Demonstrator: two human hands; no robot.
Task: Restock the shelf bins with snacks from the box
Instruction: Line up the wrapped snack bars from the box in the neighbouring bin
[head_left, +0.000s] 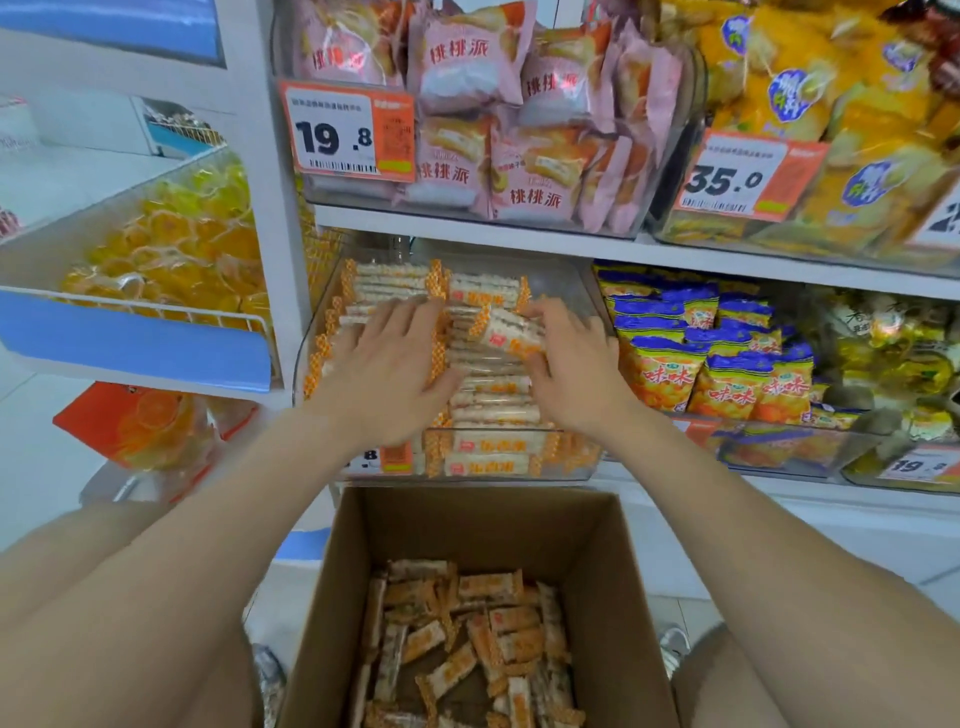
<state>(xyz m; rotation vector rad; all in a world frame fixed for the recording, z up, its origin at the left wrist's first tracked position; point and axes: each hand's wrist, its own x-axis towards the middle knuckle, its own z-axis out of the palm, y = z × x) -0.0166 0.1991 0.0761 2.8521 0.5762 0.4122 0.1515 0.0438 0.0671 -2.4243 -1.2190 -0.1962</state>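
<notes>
- Where the clear plastic shelf bin (566, 291) sits on the lower shelf, straight ahead, orange-and-white wrapped snack bars (488, 395) lie stacked in it in rows, reaching close to its rim.
- One tilted bundle of these bars (511, 332) is raised above the rows. The right hand (576, 358) grasps it, fingers curled over the top and thumb below.
- The left hand (387, 369) is released: it lies flat, fingers spread, pressing on the bars in the left half of the bin.
- Directly below the bin stands an open brown cardboard box (467, 525), and more of the same bars (467, 639) lie loose and jumbled on its bottom, well under the top edge.
- Above the white shelf board (467, 228) over the bin, pink pastry packs (467, 104) are heaped behind an orange price tag (345, 132) reading 19.8. To their right are yellow packs (810, 78) behind a tag (743, 179) reading 35.0.
- Just right of the snack-bar bin stand blue-and-orange snack bags (727, 374) — upright, packed together.
- To the left, on a separate rack, a wire-fronted tray (156, 310) holds yellow jelly cups (171, 249).
</notes>
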